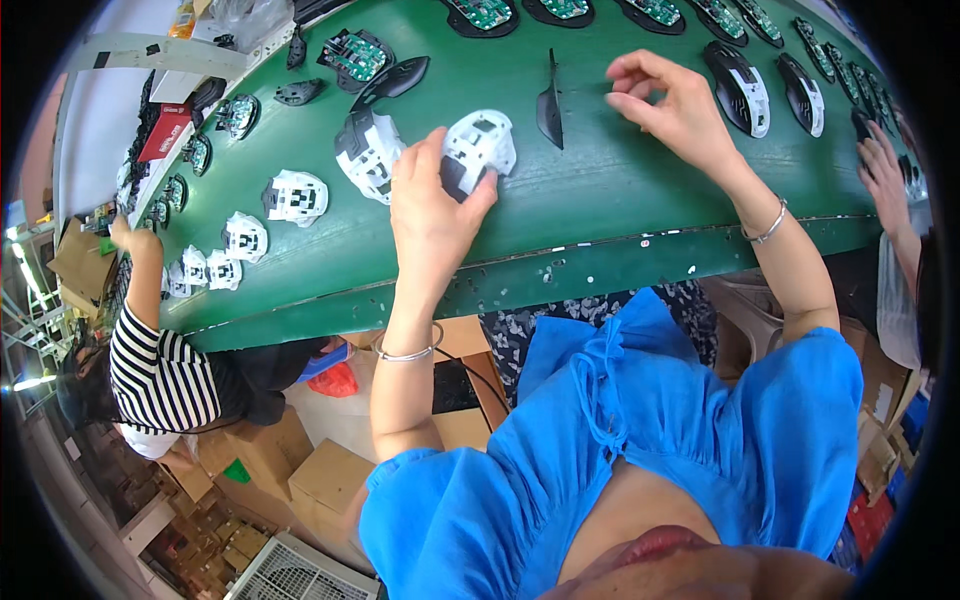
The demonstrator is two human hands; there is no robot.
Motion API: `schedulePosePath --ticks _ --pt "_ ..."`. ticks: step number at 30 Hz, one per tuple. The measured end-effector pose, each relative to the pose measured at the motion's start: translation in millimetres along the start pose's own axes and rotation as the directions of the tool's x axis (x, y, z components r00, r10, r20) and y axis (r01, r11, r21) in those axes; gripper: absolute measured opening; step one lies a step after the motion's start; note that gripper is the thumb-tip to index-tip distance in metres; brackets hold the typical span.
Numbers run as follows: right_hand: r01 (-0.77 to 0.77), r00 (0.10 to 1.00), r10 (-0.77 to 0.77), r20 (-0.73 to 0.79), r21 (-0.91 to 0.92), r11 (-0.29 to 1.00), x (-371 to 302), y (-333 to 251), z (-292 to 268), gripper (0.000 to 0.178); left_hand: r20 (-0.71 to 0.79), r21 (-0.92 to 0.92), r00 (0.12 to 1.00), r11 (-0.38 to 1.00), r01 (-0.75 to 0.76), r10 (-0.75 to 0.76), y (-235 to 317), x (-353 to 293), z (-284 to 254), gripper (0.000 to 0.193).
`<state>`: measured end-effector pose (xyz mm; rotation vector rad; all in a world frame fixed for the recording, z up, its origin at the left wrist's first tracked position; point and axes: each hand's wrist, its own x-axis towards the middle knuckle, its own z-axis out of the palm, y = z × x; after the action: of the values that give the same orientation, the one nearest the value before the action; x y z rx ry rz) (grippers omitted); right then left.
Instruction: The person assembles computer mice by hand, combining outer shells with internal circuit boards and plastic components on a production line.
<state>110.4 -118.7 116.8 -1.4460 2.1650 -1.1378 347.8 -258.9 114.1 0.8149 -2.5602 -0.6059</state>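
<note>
My left hand [432, 205] grips a white and black mouse shell [485, 143] between thumb and fingers, just above the green work surface. Beside that hand, on its left, lies another white mouse shell [368, 155]. A curved black plastic piece [395, 82] rests above it, next to a mouse base with a green circuit board [357, 58]. My right hand [672, 100] hovers with bent fingers apart and nothing between them. To its left a thin black curved panel [550, 108] lies on the surface.
The green conveyor belt [620, 190] carries more white shells [295, 198] at left and circuit-board bases [655, 10] along the far side. Two black and white mouse shells [737, 88] [802, 95] lie right. Co-workers' hands [880, 175] [135, 240] are at both ends.
</note>
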Motion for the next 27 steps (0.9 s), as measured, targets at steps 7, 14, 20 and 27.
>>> schedulePosePath --ticks 7,14,20,27 --pt "-0.246 0.965 0.233 0.119 0.111 0.963 29 -10 34 0.038 0.085 -0.8 0.935 0.537 0.269 -0.343 10 7 3 0.031" --pt "-0.24 0.92 0.128 0.371 0.274 0.931 21 -2 12 0.017 0.345 -0.897 0.863 0.142 0.419 -0.368 10 -8 -14 0.038" --pt "0.661 0.739 -0.586 0.331 -0.188 0.727 29 -39 2 0.019 0.45 -0.889 0.826 -0.078 0.452 -0.339 10 -3 -6 0.046" --pt "-0.167 0.969 0.209 0.132 -0.272 0.948 -12 -49 14 0.044 0.363 -0.919 0.819 -0.024 0.394 -0.445 11 -9 1 0.044"
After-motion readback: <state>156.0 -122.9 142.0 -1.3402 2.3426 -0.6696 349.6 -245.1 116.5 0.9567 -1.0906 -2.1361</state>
